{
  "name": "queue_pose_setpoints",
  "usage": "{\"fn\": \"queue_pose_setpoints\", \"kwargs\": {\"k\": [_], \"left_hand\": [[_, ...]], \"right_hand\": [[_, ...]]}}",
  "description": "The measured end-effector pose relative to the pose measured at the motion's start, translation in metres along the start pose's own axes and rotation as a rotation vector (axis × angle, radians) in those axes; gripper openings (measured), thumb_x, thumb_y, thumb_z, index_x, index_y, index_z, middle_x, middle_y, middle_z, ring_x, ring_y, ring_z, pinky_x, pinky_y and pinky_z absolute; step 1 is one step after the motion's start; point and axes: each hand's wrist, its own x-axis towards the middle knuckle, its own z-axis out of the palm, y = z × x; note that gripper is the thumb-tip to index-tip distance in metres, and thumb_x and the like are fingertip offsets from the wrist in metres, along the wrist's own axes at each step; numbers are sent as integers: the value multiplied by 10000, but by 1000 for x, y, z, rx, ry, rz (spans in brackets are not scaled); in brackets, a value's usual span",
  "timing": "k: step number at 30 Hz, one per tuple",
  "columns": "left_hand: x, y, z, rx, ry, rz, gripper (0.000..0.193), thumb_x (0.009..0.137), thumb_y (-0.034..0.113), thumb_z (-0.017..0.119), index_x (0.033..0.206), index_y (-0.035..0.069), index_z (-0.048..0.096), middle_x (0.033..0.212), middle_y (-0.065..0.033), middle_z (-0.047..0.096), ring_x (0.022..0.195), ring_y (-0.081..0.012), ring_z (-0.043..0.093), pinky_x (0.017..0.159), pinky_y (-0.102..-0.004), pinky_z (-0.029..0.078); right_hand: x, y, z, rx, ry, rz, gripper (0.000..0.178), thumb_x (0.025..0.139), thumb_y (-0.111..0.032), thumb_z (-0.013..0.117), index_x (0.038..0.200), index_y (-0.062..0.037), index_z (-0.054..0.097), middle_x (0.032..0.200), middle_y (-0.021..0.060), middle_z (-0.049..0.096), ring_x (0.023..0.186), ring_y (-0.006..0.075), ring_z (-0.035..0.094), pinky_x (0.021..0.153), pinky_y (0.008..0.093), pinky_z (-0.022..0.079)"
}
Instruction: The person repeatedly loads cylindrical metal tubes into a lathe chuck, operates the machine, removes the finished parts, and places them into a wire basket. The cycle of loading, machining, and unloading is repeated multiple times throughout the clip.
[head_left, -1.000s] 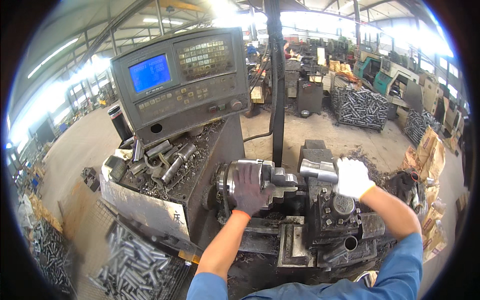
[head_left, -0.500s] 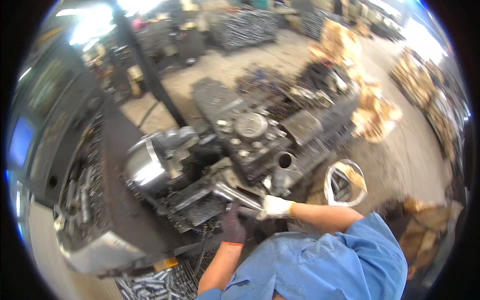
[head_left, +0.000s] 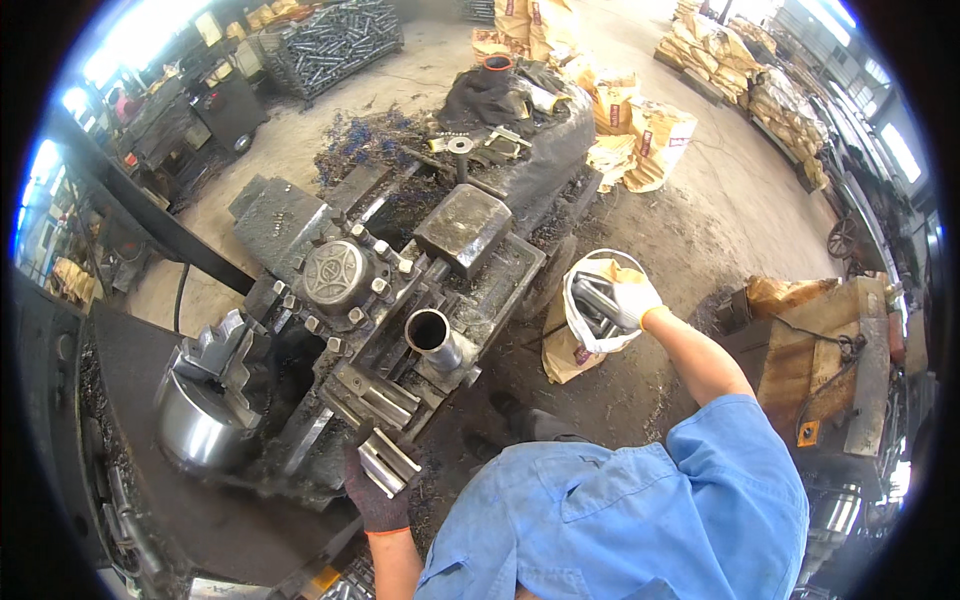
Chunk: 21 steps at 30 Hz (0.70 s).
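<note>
My left hand point(head_left: 372, 503), in a dark glove with an orange cuff, grips a shiny slotted metal sleeve point(head_left: 388, 463) beside the machine's front edge. At the mouth of a paper sack point(head_left: 568, 362) with a white liner, my right hand point(head_left: 636, 301), in a white glove, closes on a grey metal cylinder point(head_left: 597, 301). Its fingertips are partly hidden. Several similar cylinders lie inside the sack. Left of my left hand is the lathe chuck point(head_left: 205, 415) with stepped jaws.
The tool post point(head_left: 337, 275) with its square-headed bolts stands ahead, near an upright open tube point(head_left: 433, 335) on the carriage. Dark swarf point(head_left: 370, 145) lies behind the machine. Paper sacks point(head_left: 655, 140) stand on the floor beyond. A wooden crate point(head_left: 815, 365) is at the right.
My right hand has moved right, from the metal piece near the chuck to the sack. My left hand has moved left, holding the slotted sleeve. The head view has shifted right.
</note>
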Motion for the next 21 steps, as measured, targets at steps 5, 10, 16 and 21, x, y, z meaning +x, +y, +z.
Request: {"fn": "queue_pose_setpoints", "kwargs": {"k": [5,10,16,21], "left_hand": [[-1,-3,22,65,-105,12,529,1088,437,581,1474,75,581,1178,-147,718,959,-320,750,840,-484,639],[-22,-3,31,109,-16,-129,625,1071,546,610,1505,103,529,1140,-158,731,960,-296,769,804,-454,663],[-16,6,5,-22,75,24,543,1067,490,618,1358,32,626,1091,-129,735,945,-286,736,881,-448,640],[-4,20,-47,-28,137,164,482,1084,488,575,1302,71,679,1125,-103,742,950,-249,729,819,-413,634]], "right_hand": [[-13,-180,-52,488,19,-808,964,798,-411,813,1614,-73,428,1472,225,634,1298,350,654,1068,446,537],[-51,-291,-65,327,-45,-952,438,820,-313,767,1203,-103,737,1062,186,772,942,421,741,845,487,605],[-96,-354,5,216,-127,-1040,528,940,-262,660,1404,-25,579,1156,260,710,981,427,738,875,536,584],[-80,-381,22,107,-173,-834,463,913,-376,715,1159,10,644,984,254,759,923,417,761,833,525,587]]}}
